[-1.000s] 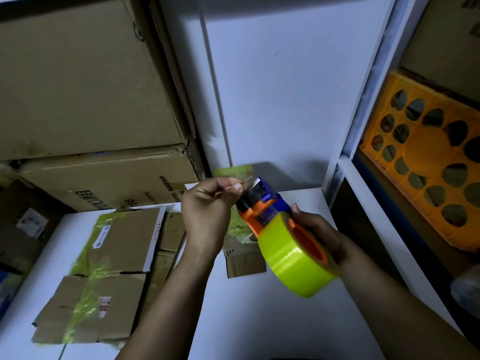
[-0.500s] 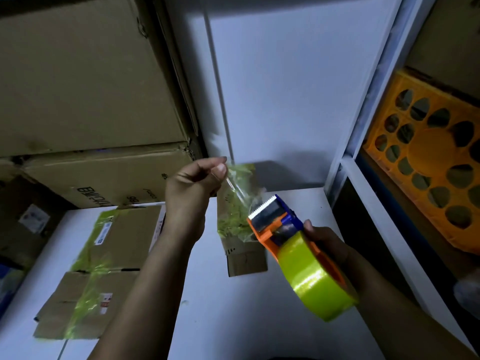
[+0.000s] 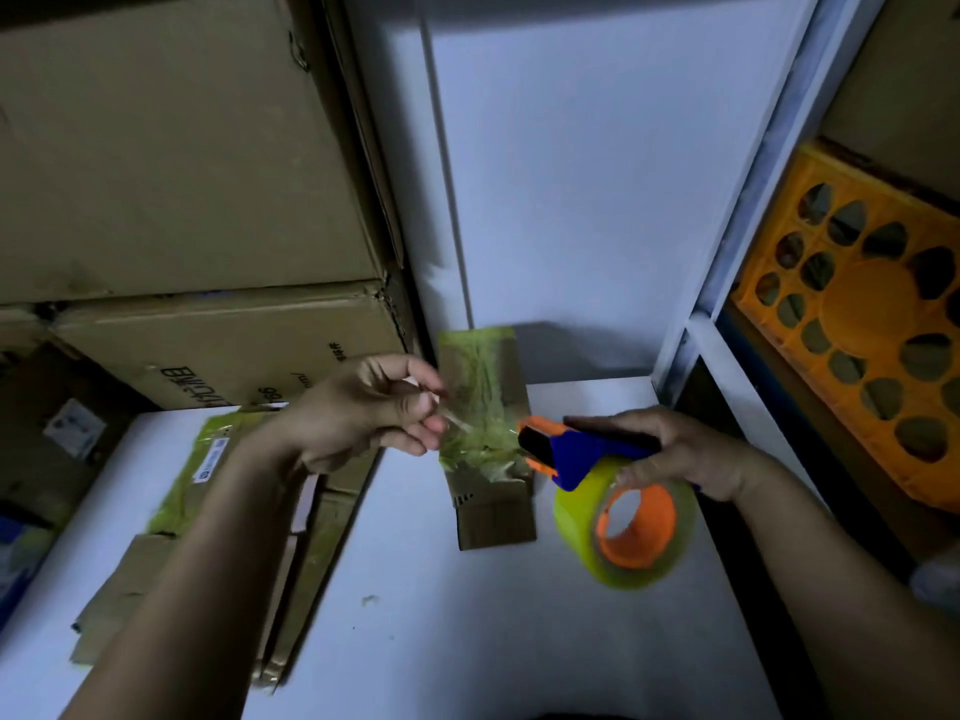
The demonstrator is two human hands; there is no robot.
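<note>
Left hand (image 3: 363,413), just left of the frame's centre, is pinching the free end of a clear tape strip (image 3: 475,433) between thumb and fingertips. The strip is running almost level toward the right, into the orange mouth of a blue tape dispenser (image 3: 582,452). The right hand (image 3: 685,454), at centre right, is gripping the dispenser's handle with its fingers curled round it. A yellowish tape roll (image 3: 574,532) is hanging under the dispenser, its orange core facing the viewer.

The strip's long axis is lying left to right between the two hands. Beneath or behind it, a small cardboard box (image 3: 493,511) is sitting on the white bench (image 3: 467,641), its long axis pointing away from the viewer, crosswise to the strip. Laying the tape down likely depends on that crossing. The left hand is hovering by the box's left edge and the dispenser by its right edge.

The strip is transparent, so its edges are blurring into the greenish tape already on the box, and whether it is touching the box cannot be told. The dispenser's cutter is hidden.

Flattened taped cardboard (image 3: 208,459) is lying at lower left, partly covered by the left forearm. Stacked cartons (image 3: 182,174) are filling the upper left. An orange crate (image 3: 857,356) is cut off at the right edge.
</note>
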